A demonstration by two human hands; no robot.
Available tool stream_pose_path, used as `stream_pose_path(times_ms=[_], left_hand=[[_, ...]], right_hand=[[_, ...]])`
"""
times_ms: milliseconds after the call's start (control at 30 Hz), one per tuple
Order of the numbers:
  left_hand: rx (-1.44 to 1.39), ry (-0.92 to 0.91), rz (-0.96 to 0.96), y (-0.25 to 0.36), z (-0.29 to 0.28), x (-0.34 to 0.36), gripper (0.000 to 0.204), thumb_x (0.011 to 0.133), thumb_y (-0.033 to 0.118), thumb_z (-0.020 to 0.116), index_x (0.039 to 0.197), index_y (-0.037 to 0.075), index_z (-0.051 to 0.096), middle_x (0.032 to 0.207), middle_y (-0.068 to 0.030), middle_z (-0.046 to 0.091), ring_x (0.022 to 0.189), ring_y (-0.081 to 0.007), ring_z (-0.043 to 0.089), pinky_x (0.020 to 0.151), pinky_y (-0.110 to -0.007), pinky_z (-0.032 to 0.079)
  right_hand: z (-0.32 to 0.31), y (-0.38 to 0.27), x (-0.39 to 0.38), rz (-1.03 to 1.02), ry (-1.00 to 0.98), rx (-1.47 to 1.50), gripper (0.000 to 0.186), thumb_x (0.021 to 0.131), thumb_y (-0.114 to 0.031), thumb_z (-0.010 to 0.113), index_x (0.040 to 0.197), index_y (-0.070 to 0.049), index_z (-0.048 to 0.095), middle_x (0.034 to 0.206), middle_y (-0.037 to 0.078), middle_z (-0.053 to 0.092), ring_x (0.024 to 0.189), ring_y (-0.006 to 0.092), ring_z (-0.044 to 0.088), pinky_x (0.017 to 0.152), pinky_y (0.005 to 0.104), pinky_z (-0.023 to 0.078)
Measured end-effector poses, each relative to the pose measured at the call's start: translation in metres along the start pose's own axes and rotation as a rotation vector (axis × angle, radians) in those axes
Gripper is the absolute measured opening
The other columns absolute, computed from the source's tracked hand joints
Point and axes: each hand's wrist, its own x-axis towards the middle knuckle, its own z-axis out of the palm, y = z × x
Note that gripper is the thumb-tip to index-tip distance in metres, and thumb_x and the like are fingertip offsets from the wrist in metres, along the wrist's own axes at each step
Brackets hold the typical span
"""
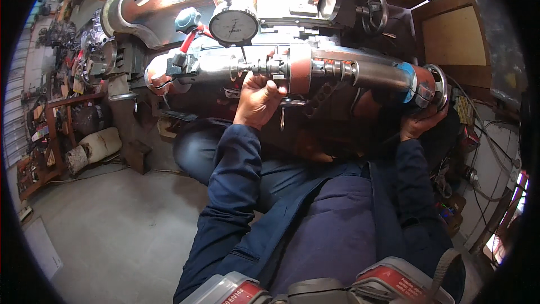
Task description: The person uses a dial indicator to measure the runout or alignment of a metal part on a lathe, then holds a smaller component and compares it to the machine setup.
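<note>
My left hand [259,100] is closed, thumb and fingers against a stepped metal shaft [260,66] held lengthwise in the machine. Just above it, a round white-faced dial indicator [233,26] has its stem reaching down toward the shaft. A red holder arm [187,42] with a teal knob [188,19] stands beside the dial. At the right end my right hand [419,123] wraps the lower rim of a metal handwheel [439,85], its fingertips partly hidden. Between the hands sit a reddish-brown block [300,68] and a thick steel cylinder [382,75].
Another handwheel [375,13] is at the back right. Bright glare covers the upper machine parts. A white roll-shaped object [101,145] lies on the floor at left, near a cluttered wooden rack [48,146]. Cables [484,129] hang along the right wall.
</note>
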Motion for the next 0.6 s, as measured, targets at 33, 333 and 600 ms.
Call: stream_pose_path(times_ms=[33,333,600], left_hand=[[-0.004,-0.005,0.009,0.000,0.000,0.000,0.064,0.087,0.005,0.068,0.143,0.003,0.037,0.121,-0.0103,0.062,0.087,-0.0131,0.061,0.079,-0.029,0.051],[0.271,0.095,-0.010,0.012,0.013,-0.016,0.035,0.091,0.004,0.062,0.124,-0.002,0.052,0.101,-0.0104,0.066,0.081,-0.0156,0.063,0.072,-0.027,0.051],[0.981,0.472,0.748,0.124,0.033,-0.078,0.024,0.097,0.022,0.055,0.093,-0.001,0.061,0.058,-0.0035,0.056,0.045,-0.0101,0.050,0.043,-0.020,0.037]], right_hand=[[0.000,0.000,0.000,0.000,0.000,0.000,0.054,0.103,-0.039,0.036,0.132,0.006,0.038,0.126,0.022,0.051,0.113,0.0298,0.053,0.098,0.0414,0.041],[-0.005,0.007,0.004,-0.129,-0.017,-0.073,0.055,0.103,-0.040,0.036,0.132,0.006,0.034,0.117,0.021,0.057,0.104,0.0285,0.058,0.090,0.0396,0.045],[-0.024,-0.057,0.095,-0.049,-0.575,-0.168,0.051,0.103,-0.037,0.036,0.130,0.003,0.051,0.116,0.025,0.062,0.112,0.0346,0.060,0.093,0.0401,0.046]])
